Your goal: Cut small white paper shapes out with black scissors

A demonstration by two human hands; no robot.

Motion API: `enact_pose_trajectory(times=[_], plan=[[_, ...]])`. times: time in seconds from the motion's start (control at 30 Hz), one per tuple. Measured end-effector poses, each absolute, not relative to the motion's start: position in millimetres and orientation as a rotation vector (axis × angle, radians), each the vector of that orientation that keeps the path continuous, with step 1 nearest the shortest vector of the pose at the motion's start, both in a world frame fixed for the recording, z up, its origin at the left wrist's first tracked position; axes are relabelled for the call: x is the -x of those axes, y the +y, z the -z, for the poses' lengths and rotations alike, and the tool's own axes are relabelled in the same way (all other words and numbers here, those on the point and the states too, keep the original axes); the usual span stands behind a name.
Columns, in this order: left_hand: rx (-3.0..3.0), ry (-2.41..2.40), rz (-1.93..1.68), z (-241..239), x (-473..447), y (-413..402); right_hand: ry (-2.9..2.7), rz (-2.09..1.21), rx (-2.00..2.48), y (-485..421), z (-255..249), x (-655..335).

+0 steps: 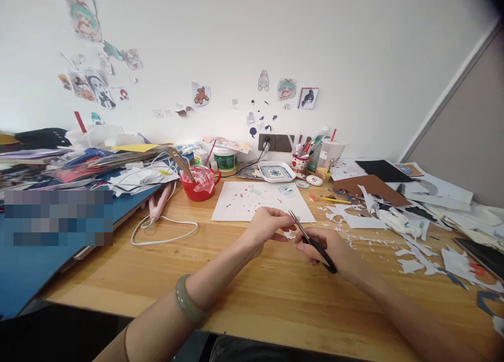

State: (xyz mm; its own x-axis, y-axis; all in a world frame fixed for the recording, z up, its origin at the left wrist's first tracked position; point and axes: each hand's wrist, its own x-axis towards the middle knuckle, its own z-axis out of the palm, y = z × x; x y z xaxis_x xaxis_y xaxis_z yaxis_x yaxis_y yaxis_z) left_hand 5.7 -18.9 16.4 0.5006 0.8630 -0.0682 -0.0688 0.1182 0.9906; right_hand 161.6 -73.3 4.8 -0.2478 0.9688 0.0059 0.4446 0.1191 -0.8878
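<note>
Above the middle of the wooden table, my right hand [328, 246] holds a pair of scissors [311, 240] by its black handles, the blades pointing up and to the left. The blades look nearly closed. My left hand [271, 225] is pinched on a small white paper piece [290, 235], just left of the scissors. The tips of the blades come close to my left fingertips; I cannot tell whether they touch the paper. Behind both hands lies a white sheet [236, 207] with small coloured cut-outs scattered over it.
White paper scraps [411, 265] litter the right side, near brown paper [370, 189]. A red pot [200, 189] and a patterned tray [275, 171] stand at the back, beside a pen cup [301, 162]. On the left lie a white cord [165, 241] and piled papers [90, 162].
</note>
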Motion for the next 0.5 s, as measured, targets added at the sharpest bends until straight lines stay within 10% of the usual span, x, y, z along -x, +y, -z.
enact_pose_trajectory(times=[0.5], plan=[[-1.181,0.741,-0.803,-13.7,-5.0,-19.2,-1.811,-1.054,1.391,-75.4,-7.0,-159.9]])
